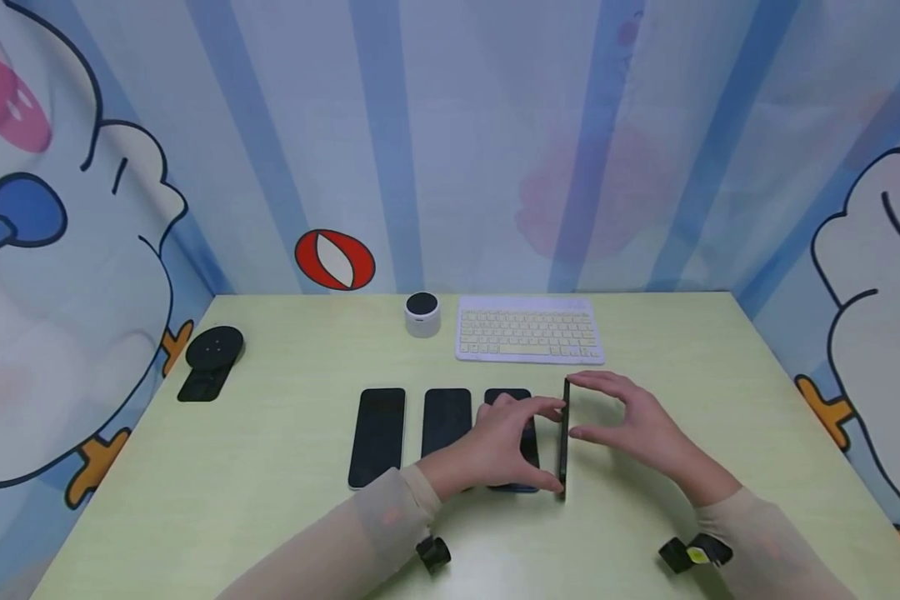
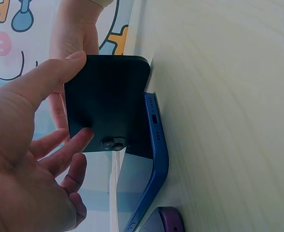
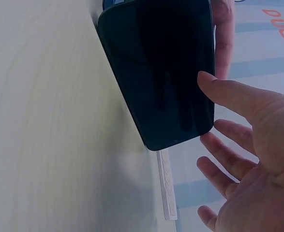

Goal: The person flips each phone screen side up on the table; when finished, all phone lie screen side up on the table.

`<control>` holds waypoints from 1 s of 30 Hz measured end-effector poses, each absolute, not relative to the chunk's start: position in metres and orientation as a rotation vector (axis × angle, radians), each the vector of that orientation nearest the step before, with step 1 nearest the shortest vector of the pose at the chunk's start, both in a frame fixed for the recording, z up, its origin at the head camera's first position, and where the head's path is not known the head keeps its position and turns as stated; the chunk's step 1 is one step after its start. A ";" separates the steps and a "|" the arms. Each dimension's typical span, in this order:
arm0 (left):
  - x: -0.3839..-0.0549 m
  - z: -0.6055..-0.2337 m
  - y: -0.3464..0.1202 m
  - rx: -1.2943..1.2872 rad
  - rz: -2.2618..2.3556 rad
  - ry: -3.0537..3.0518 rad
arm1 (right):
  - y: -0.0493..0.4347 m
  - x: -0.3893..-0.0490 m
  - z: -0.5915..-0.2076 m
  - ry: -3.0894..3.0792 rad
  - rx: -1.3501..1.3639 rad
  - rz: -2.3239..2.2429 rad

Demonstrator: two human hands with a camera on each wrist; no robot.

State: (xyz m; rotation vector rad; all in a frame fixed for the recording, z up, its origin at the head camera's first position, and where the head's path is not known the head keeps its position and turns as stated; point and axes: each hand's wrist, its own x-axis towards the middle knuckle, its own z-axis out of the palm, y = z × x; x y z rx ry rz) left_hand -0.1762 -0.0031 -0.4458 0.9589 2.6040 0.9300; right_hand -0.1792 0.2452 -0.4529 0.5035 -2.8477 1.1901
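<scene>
A dark smartphone point(image 1: 565, 450) stands on its long edge on the table, held between both hands. My left hand point(image 1: 498, 446) is at its back, with the thumb at the near end and a fingertip beside the camera bump point(image 2: 113, 143). From the other side, my right hand point(image 1: 641, 425) has its thumb on the black screen point(image 3: 161, 72) and its fingers at the far end. Left of it lie three more phones face up: a blue-edged phone point(image 2: 161, 150) closest, partly behind my left hand, then a purple-edged phone point(image 2: 173, 220) and a light-edged phone point(image 1: 377, 437).
A lilac keyboard point(image 1: 528, 329) lies at the back of the table point(image 1: 285, 467), beside a small white cylinder with a black top point(image 1: 422, 315). A black stand with a round head point(image 1: 213, 350) is at the far left. A cartoon-printed curtain point(image 1: 480, 150) hangs behind.
</scene>
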 end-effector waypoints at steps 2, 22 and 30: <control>-0.176 -0.446 -0.004 0.950 0.938 2.602 | 0.245 -0.180 -0.454 -2.853 0.509 1.199; -0.174 -0.448 -0.012 0.877 1.019 2.574 | 0.255 -0.189 -0.471 -3.010 0.603 1.120; -0.175 -0.456 -0.012 0.831 1.018 2.582 | 0.257 -0.188 -0.471 -3.020 0.554 1.149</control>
